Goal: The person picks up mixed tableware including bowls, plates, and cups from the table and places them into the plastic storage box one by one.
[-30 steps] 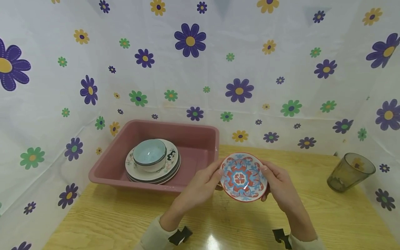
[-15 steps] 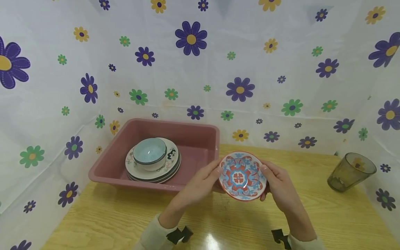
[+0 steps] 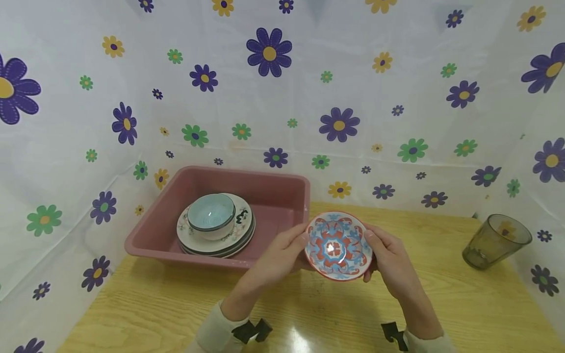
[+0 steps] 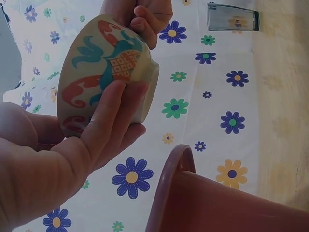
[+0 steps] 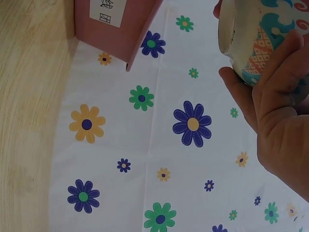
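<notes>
A small bowl (image 3: 338, 246) with a red and blue pattern and a red rim is held above the table, its inside tilted toward the head camera. My left hand (image 3: 282, 252) grips its left side, thumb at the rim and fingers under the patterned outside, as the left wrist view shows. On the opposite side my right hand (image 3: 390, 260) holds the rim with the thumb, its fingers behind the wall. To the left, a pink basin (image 3: 282, 211) holds a light blue bowl (image 3: 212, 212) standing on a stack of plates (image 3: 242, 220).
A tinted drinking glass (image 3: 496, 242) stands at the right end of the wooden table (image 3: 145, 304). Behind and at both sides hangs a white flowered sheet (image 3: 300, 98). In the right wrist view the basin's wall bears a white label (image 5: 107, 12).
Both hands have shifted the patterned bowl slightly left and a little up in the head view. The basin, its dishes and the glass stay in place.
</notes>
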Action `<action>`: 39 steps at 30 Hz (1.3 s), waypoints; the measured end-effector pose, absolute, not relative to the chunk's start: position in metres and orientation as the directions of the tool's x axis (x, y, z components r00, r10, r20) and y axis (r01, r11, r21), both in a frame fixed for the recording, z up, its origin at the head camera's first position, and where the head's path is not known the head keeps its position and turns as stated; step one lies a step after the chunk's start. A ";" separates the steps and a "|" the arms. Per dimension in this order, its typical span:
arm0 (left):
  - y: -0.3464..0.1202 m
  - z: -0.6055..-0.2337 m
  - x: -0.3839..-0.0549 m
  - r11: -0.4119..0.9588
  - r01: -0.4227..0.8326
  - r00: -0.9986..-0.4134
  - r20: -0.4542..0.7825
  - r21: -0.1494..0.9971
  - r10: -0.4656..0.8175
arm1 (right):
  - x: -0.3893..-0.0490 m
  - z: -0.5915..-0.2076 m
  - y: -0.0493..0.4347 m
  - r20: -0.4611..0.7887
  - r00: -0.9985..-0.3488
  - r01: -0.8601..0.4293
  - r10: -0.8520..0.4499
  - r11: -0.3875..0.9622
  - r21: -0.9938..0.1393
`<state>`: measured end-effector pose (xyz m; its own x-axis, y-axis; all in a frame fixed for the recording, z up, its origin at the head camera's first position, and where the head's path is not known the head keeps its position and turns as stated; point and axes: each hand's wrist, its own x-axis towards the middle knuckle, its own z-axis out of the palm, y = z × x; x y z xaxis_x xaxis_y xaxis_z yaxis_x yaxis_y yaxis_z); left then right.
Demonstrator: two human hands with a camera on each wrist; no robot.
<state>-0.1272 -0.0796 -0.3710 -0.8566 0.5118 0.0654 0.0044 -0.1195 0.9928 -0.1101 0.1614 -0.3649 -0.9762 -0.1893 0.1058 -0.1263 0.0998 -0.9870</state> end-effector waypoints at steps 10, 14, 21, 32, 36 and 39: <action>-0.083 -0.368 -0.126 -0.122 0.006 -0.866 0.067 0.992 0.496 | -0.111 -0.366 0.162 0.128 -0.967 -0.149 -0.219 0.080 -0.986; -0.086 -0.367 -0.126 -0.078 0.031 -0.880 0.064 0.996 0.470 | -0.113 -0.368 0.162 0.124 -0.966 -0.142 -0.227 0.066 -0.988; -0.091 -0.365 -0.127 0.035 0.082 -0.913 0.061 0.996 0.404 | -0.115 -0.368 0.161 0.075 -0.984 -0.089 -0.164 0.075 -0.993; -0.104 -0.358 -0.130 0.069 0.091 -0.938 0.063 0.993 0.340 | -0.118 -0.374 0.158 0.081 -0.983 -0.100 -0.163 0.111 -0.989; -0.110 -0.355 -0.130 0.057 0.096 -0.935 0.070 0.994 0.347 | -0.118 -0.375 0.155 0.056 -0.987 -0.075 -0.151 0.121 -0.990; -0.114 -0.353 -0.130 0.033 0.103 -0.931 0.085 0.994 0.354 | -0.117 -0.377 0.150 0.044 -0.987 -0.062 -0.156 0.111 -0.992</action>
<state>-0.1304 -0.1140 -0.3527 -0.9312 0.3544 0.0849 0.1033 0.0333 0.9941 -0.1172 0.1503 -0.3767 -0.9867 -0.1563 0.0437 -0.0615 0.1112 -0.9919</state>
